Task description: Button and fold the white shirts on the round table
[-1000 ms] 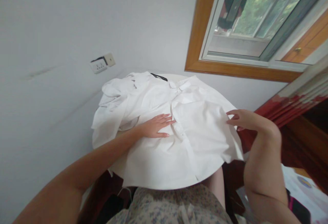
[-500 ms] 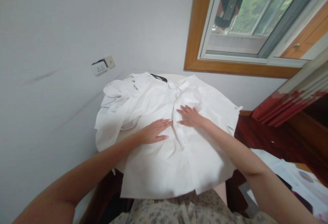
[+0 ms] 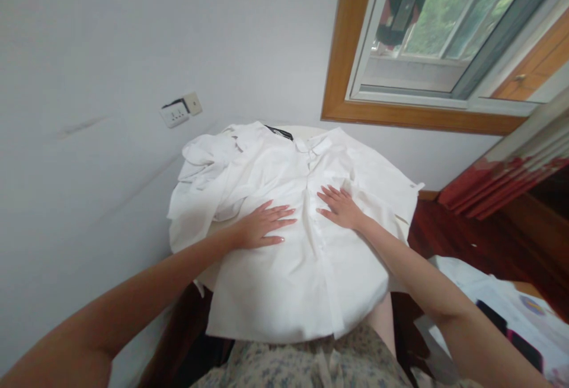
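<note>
A white button-up shirt [image 3: 284, 293] lies spread over a round table [image 3: 306, 132], its collar at the far side and its hem hanging over the near edge. My left hand [image 3: 262, 226] rests flat on the shirt, left of the button placket, fingers spread. On the other side of the placket my right hand [image 3: 339, 206] also lies flat with fingers apart. Neither hand grips the cloth. Small creases run along the placket between them. Bunched white cloth [image 3: 204, 160] sits at the table's far left, and a black item [image 3: 279, 132] shows partly behind the shirt.
A wall with a socket [image 3: 175, 114] stands behind the table, and a wood-framed window [image 3: 422, 116] is at the upper right. A red and white curtain [image 3: 498, 180] hangs at the right. White papers or bags with dark phone-like items [image 3: 524, 349] lie at the lower right.
My hands have moved apart across the shirt, the left one leftward and the right one slightly rightward. The cloth around the placket looks flatter.
</note>
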`<state>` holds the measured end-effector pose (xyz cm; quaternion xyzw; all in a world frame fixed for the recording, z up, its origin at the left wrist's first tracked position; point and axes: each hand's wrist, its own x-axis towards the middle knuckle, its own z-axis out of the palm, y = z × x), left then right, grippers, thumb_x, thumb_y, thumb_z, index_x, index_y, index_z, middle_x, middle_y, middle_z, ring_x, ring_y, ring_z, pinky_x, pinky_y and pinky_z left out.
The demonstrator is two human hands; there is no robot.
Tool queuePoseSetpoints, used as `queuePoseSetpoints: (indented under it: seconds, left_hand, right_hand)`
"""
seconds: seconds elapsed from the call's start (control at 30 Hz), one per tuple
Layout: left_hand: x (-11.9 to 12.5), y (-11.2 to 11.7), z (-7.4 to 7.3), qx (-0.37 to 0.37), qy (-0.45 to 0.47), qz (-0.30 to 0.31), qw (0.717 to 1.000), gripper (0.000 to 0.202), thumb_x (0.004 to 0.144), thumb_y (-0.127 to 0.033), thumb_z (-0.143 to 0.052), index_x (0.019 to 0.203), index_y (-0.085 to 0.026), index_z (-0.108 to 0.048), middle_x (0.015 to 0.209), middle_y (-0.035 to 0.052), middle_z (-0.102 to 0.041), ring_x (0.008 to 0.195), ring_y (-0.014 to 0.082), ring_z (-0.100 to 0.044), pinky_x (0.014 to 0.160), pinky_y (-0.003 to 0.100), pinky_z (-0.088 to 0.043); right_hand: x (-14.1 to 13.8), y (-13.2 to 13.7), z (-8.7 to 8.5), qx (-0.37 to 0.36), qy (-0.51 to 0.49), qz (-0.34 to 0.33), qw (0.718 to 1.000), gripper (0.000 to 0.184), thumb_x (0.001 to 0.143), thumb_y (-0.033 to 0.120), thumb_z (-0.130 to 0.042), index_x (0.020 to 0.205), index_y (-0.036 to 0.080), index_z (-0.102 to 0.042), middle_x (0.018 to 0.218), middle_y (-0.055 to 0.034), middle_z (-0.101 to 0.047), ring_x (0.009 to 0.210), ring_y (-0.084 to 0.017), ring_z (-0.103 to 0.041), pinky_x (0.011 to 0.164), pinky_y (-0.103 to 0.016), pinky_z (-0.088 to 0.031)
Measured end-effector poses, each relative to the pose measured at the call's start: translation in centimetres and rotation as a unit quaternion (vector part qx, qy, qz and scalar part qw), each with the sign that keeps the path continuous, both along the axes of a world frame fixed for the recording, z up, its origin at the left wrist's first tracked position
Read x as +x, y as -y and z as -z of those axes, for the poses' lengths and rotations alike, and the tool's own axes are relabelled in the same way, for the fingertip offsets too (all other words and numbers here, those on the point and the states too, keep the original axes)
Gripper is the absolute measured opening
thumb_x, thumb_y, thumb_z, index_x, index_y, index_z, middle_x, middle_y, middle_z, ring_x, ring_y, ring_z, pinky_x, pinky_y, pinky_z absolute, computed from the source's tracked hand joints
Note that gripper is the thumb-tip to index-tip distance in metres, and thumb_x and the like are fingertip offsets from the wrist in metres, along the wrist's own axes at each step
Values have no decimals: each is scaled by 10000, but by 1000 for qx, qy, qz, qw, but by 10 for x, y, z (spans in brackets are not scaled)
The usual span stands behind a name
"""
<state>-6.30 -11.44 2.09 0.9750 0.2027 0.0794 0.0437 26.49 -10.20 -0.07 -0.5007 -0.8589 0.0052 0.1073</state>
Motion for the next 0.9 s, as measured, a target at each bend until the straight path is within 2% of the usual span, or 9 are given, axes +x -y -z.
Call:
queuePoseSetpoints:
  seconds: [0.07,0.17,0.27,0.33,0.4,0.5,0.63,0.8,0.9]
  left_hand:
    - [10,-2,-6,22,11,-16,1000,452,953,-449,-419,1370,-286,-486,1387,75,-543,1311,219,-450,1132,422,-197]
    - [43,-7,-21,44,0,-70,997,421,984,-420,-318,1045,-211,-679,1018,85,-709,1033,201,-612,975,362,-370]
    - [85,-13,-36,46,16,-205,978,480,963,-490,-316,878,-186,-677,872,86,-701,883,203,-640,803,312,-437]
    - [106,-21,-40,5,-16,-300,954,470,918,-536,-388,839,-169,-670,813,93,-698,791,209,-653,719,299,-447]
    - [118,-31,-40,-86,-92,-347,929,433,876,-524,-462,796,-148,-663,695,89,-680,677,205,-652,649,290,-443]
    - [115,-46,-31,-230,-112,-346,903,320,846,-433,-520,745,-152,-636,581,34,-639,542,157,-618,583,257,-428]
    - [94,-58,-14,-314,67,-307,896,253,818,-399,-551,728,-167,-601,569,-10,-602,535,122,-589,562,229,-427]
    - [62,-71,-8,-531,196,-243,788,352,724,-496,-661,790,-153,-615,729,15,-628,723,145,-615,680,268,-511]
    - [46,-79,-10,-599,216,-202,744,354,699,-494,-712,816,-170,-631,795,27,-637,769,151,-610,763,300,-514]
  right_hand:
    - [-1,-5,-7,-2,1,0,1000,566,948,544,-398,1417,235,-461,1505,-101,-397,1392,-283,-338,1099,-480,-279]
    - [-10,-20,-27,-16,3,7,1000,435,952,491,-424,1218,223,-639,1307,-106,-606,1214,-257,-533,987,-390,-386]
    - [-28,-42,-45,-13,-3,10,1000,307,941,358,-467,1001,191,-718,1026,-98,-706,995,-219,-618,867,-307,-416]
    - [-41,-56,-47,-2,-21,12,1000,254,917,258,-486,975,173,-717,950,-92,-698,931,-197,-612,830,-275,-409]
    - [-52,-65,-41,5,-51,34,998,257,894,187,-483,1019,161,-706,953,-90,-678,911,-183,-598,815,-258,-406]
    - [-58,-70,-22,19,-108,88,990,293,877,156,-476,1073,147,-693,966,-98,-650,915,-183,-580,848,-261,-409]
    - [-52,-70,-2,29,-197,92,976,333,873,143,-443,1113,128,-674,957,-98,-627,882,-174,-581,880,-272,-429]
    - [-44,-75,4,12,-268,92,959,331,825,136,-458,1053,164,-697,956,-78,-621,844,-171,-591,847,-299,-462]
    - [-44,-76,3,7,-285,86,955,305,828,188,-490,1052,177,-697,928,-66,-618,819,-168,-582,814,-299,-466]
